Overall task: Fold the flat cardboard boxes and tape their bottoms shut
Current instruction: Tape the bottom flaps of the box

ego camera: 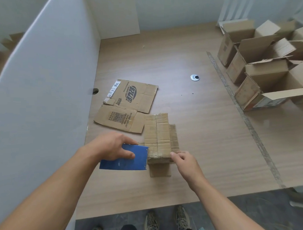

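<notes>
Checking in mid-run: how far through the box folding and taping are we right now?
Done: several assembled boxes stand at the table's far right. In hand: the left hand presses a blue tape dispenser against the upturned bottom of a small box, while the right hand steadies its near corner. Left: one flat printed cardboard lies unfolded behind it.

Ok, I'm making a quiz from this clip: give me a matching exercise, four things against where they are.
Things:
1. blue dispenser
2. flat cardboard
3. open boxes
4. metal grommet

Places:
A. far right of the desk
B. desk middle, alone
C. under the left hand
D. lying by the white partition

Pairs: 1-C, 2-D, 3-A, 4-B
</notes>
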A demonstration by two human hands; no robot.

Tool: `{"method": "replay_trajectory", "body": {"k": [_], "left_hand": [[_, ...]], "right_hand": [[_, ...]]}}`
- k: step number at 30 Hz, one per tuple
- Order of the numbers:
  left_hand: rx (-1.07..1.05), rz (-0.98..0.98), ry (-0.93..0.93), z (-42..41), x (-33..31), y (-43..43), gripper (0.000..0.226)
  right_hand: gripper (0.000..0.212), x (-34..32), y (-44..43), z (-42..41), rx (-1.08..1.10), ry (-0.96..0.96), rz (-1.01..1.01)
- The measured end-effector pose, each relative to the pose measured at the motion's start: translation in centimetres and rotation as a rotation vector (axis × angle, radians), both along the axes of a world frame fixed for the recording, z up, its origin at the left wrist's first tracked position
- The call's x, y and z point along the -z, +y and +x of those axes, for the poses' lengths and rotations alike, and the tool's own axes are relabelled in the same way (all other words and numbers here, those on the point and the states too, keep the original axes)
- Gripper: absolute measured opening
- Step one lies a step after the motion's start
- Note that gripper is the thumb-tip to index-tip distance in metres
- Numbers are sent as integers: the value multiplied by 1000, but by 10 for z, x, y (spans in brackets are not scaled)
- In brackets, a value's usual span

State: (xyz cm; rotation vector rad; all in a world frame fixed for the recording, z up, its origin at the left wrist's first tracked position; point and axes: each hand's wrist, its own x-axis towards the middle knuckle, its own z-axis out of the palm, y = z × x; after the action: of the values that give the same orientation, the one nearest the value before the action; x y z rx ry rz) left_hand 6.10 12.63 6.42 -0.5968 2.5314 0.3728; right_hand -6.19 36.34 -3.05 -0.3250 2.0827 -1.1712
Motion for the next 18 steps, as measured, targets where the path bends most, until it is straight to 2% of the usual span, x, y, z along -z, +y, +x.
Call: {"method": "replay_trajectory", "body": {"k": [4, 5, 7, 8, 10, 12, 14, 16, 18], "left_hand": [[-14, 6, 7, -1, 1, -2, 53], [-16, 6, 8, -1, 1, -1, 53], [-20, 19, 8, -1, 2, 0, 52], [-25, 35, 8, -1, 3, 1, 51], [-33, 59, 3, 0, 4, 2, 49], [-44, 79, -2, 0, 4, 2, 48], [-51, 91, 12, 0, 3, 3, 46], [-44, 83, 36, 0, 3, 3, 44], [-36, 65, 54, -1, 4, 4, 45]], "right_hand": [[22, 3, -7, 8, 132, -284, -128], [18, 4, -9, 10, 178, -303, -148], [16, 7, -13, 10, 232, -228, -130], [19, 8, -13, 9, 212, -129, -88], [24, 9, -10, 9, 84, 189, 27], [22, 11, -7, 10, -68, 533, 126], [21, 13, -7, 0, -162, 781, 178], [47, 11, -11, -17, -273, 914, 135], [76, 4, -20, -36, -594, 1055, 94]]}}
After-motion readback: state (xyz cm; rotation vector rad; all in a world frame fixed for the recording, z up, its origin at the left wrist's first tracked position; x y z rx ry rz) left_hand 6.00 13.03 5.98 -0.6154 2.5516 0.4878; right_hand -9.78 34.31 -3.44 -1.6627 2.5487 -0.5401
